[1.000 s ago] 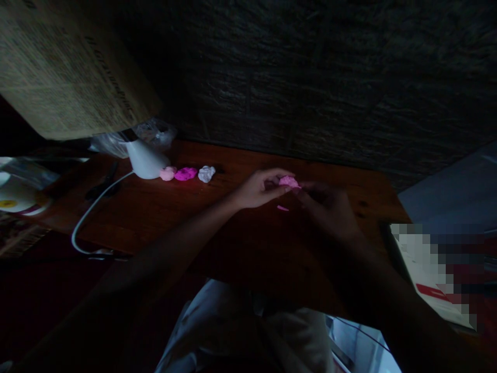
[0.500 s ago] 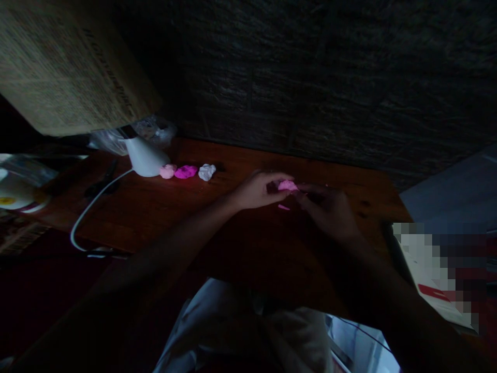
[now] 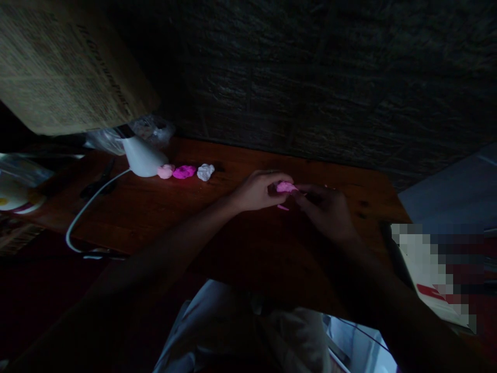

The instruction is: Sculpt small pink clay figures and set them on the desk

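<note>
A lump of pink modelling clay (image 3: 285, 187) is pinched between the thumb and fingers of my left hand (image 3: 256, 191). From the other side my right hand (image 3: 328, 210) meets the same lump, its thumb and fingertips closed against the clay's right edge. Dim light hides whether the right fingers hold a separate bit. A thin pink strip (image 3: 283, 207) lies on the table just below the lump. Farther left on the table sit a pale pink lump (image 3: 165, 171), a magenta lump (image 3: 184, 172) and a white lump (image 3: 205, 172), side by side.
The wooden table (image 3: 155, 207) runs along a dark textured wall (image 3: 248, 77). A white cone-shaped lamp base (image 3: 143, 158) with a cable stands beside the lumps, near dark scissors (image 3: 97, 186) and clear plastic bags (image 3: 153, 129). A printed lampshade (image 3: 73, 72) overhangs the left. A book-like object (image 3: 419, 274) lies right.
Both hands stay together around the pink clay, with a slight shift of the fingers. The lump looks a little flatter and more covered. The view has moved slightly.
</note>
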Demonstrator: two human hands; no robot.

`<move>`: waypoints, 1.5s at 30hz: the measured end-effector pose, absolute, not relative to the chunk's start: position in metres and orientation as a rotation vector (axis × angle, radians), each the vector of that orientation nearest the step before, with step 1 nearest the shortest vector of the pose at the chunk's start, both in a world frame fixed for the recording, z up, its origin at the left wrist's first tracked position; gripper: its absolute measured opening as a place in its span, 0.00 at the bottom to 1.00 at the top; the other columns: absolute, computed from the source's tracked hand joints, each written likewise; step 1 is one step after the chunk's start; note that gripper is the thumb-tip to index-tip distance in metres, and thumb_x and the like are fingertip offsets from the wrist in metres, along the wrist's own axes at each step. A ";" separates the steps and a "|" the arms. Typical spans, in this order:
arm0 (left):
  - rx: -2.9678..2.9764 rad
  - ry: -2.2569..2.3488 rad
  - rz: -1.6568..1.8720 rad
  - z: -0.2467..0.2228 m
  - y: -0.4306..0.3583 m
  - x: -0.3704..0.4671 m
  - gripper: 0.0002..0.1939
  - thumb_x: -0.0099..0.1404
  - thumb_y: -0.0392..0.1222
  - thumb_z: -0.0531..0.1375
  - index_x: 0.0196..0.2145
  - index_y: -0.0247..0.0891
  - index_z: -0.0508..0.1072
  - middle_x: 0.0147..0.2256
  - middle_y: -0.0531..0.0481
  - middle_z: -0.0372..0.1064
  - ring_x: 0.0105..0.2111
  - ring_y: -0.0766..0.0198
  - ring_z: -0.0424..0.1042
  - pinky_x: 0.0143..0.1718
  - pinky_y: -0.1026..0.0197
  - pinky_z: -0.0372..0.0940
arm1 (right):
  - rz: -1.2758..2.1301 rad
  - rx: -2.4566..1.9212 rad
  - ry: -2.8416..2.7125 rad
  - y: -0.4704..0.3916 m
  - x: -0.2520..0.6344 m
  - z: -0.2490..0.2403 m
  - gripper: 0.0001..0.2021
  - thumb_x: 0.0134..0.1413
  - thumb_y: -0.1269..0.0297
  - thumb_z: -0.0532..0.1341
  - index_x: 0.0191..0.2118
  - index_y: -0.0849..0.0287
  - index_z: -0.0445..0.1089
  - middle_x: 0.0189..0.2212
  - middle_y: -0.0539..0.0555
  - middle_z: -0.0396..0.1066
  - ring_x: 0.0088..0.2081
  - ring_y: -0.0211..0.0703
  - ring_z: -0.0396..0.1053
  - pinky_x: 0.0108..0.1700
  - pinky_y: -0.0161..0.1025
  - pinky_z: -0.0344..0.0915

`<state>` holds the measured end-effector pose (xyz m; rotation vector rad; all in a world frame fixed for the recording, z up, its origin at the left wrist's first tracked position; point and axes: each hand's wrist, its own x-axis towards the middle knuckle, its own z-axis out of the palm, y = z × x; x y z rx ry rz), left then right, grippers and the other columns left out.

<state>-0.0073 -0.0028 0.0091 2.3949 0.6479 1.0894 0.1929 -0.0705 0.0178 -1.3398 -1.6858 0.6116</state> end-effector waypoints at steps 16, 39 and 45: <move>2.384 0.513 1.195 0.004 0.005 -0.009 0.18 0.63 0.34 0.65 0.51 0.35 0.78 0.47 0.41 0.78 0.46 0.60 0.78 0.47 0.57 0.73 | 0.720 -1.297 -1.588 -0.070 0.191 0.018 0.12 0.56 0.56 0.68 0.42 0.56 0.82 0.38 0.56 0.84 0.36 0.49 0.80 0.41 0.46 0.76; 2.325 0.602 1.184 0.008 -0.003 -0.005 0.14 0.66 0.37 0.64 0.49 0.34 0.79 0.46 0.42 0.81 0.44 0.62 0.80 0.45 0.62 0.72 | 0.637 -1.359 -1.584 -0.070 0.193 0.015 0.15 0.56 0.56 0.67 0.46 0.57 0.82 0.40 0.57 0.84 0.36 0.49 0.79 0.40 0.46 0.74; 2.312 0.587 1.190 0.009 -0.001 -0.006 0.12 0.64 0.35 0.64 0.46 0.36 0.79 0.44 0.43 0.81 0.44 0.61 0.79 0.46 0.60 0.73 | 0.617 -1.372 -1.615 -0.072 0.192 0.019 0.13 0.57 0.55 0.67 0.43 0.56 0.82 0.39 0.56 0.84 0.34 0.48 0.79 0.38 0.45 0.73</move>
